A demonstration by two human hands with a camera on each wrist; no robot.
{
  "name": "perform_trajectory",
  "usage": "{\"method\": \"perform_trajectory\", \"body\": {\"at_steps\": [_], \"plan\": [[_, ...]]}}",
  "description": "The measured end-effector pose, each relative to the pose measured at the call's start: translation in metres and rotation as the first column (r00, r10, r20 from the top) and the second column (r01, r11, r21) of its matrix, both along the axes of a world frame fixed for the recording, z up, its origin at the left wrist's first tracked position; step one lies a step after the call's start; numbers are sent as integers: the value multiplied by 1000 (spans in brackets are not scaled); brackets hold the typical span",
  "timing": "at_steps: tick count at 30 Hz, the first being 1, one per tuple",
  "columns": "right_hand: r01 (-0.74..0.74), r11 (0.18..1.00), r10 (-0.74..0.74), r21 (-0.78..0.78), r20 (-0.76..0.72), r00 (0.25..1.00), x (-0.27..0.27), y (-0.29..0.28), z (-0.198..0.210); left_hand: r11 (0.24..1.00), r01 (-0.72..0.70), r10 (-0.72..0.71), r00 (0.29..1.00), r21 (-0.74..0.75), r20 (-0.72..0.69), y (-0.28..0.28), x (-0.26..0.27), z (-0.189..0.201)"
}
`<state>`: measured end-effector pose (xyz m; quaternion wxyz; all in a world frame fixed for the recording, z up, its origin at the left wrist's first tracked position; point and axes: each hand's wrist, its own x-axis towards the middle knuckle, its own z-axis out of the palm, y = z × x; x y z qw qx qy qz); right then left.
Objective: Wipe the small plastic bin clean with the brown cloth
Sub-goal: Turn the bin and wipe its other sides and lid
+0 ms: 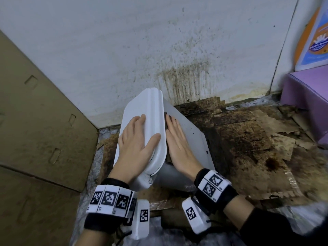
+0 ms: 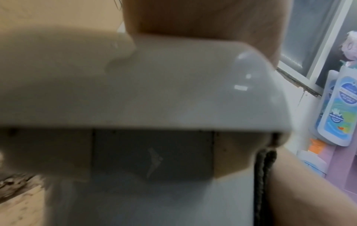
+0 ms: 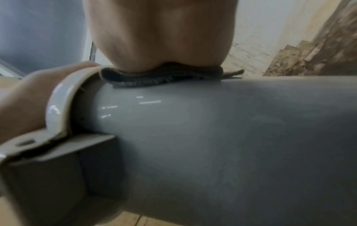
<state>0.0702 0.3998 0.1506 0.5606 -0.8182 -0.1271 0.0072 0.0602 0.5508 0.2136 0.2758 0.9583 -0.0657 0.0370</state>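
two cardboard sheets (image 1: 35,121) left, purple box (image 1: 307,103) right, flanking bin (image 1: 188,125).

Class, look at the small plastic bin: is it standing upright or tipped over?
Tipped over. The bin lies on its side, its white lid facing sideways under the left hand.

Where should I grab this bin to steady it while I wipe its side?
Probably by the white lid, from the left, where the left hand already lies flat. The bin is tipped on its side, so the lid's raised rim gives purchase, leaving the grey wall free for the right hand pressing the brown cloth.
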Motion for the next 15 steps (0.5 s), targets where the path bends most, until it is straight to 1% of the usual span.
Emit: {"method": "perform_trajectory", "body": {"at_steps": [5,7,8,10,12,15], "plan": [[-76,997,75,-30,-26,997,47,-4,-2,1000,9,-9,1000,-17,-3,4,0,-1],[-102,990,98,-99,-48,994,73,-6,1,1000,14,-14,1000,-26,1,5,-1,-1],[-130,982,121,-139,-74,990,85,-7,4,999,11,-11,1000,-30,0,5,0,-1],[-171,977,150,-130,-153,977,101,-11,10,999,-1,0,1000,-43,-7,7,1,-2],[-174,980,155,-95,-182,971,106,-13,13,999,-1,0,1000,-50,-11,9,0,-2],[-141,987,127,-75,-164,978,95,-12,12,998,6,-6,1000,-58,-9,8,-1,-1]]}}
